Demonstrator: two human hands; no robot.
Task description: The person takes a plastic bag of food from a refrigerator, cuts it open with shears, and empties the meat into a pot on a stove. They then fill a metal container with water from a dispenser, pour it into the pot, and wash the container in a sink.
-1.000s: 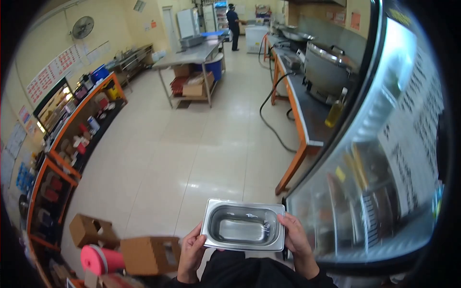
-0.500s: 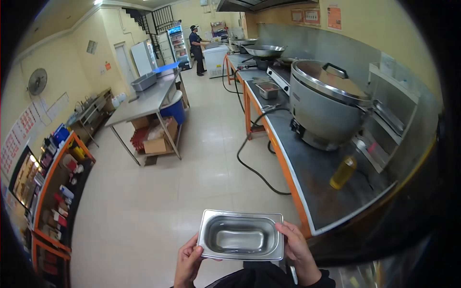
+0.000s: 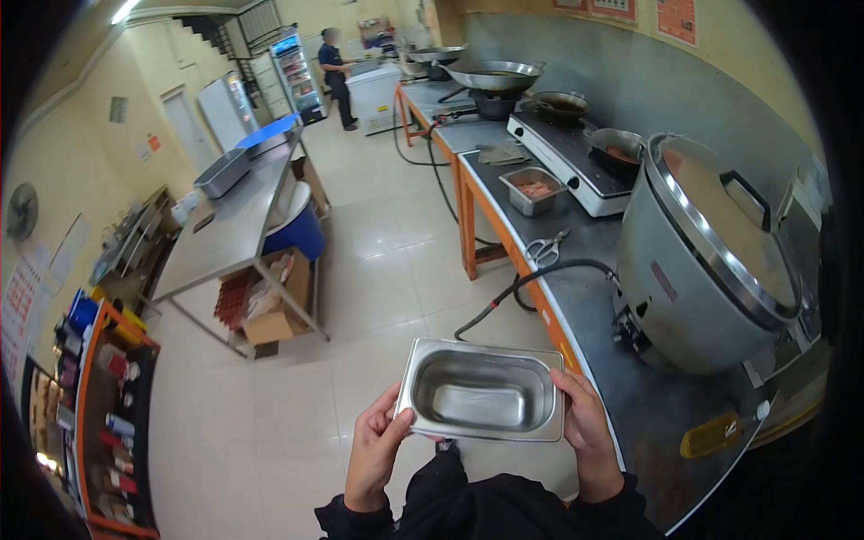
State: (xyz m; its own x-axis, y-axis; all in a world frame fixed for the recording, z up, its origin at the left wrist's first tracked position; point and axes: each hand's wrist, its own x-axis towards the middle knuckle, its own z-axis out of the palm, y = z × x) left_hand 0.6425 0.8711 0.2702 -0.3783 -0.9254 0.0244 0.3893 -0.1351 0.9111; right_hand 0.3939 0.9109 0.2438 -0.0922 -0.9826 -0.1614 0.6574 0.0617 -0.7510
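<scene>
A rectangular stainless steel food pan [image 3: 481,393] is held level in front of my body, its inside showing bare metal. My left hand [image 3: 378,441] grips the near left corner, thumb on the rim and fingers beneath. On the right end, my right hand [image 3: 587,418] has its thumb over the rim, with the other fingers partly hidden below. To the right of the pan runs a dark-topped counter [image 3: 576,238] with an orange frame. The large rice cooker [image 3: 702,261] on it is nearest to my right hand.
Along the counter are a steel pan of pinkish food [image 3: 535,191], scissors [image 3: 546,248], a gas stove [image 3: 576,166] and a wok [image 3: 493,76]. A black hose [image 3: 504,301] hangs off its edge. A steel table [image 3: 229,234] stands left; a person [image 3: 337,76] stands beside a white freezer [image 3: 374,97] at the back.
My view has shifted forward and toward the counter, so the rice cooker and stove look nearer. Both hands still hold the food pan, which appears slightly higher and further right.
</scene>
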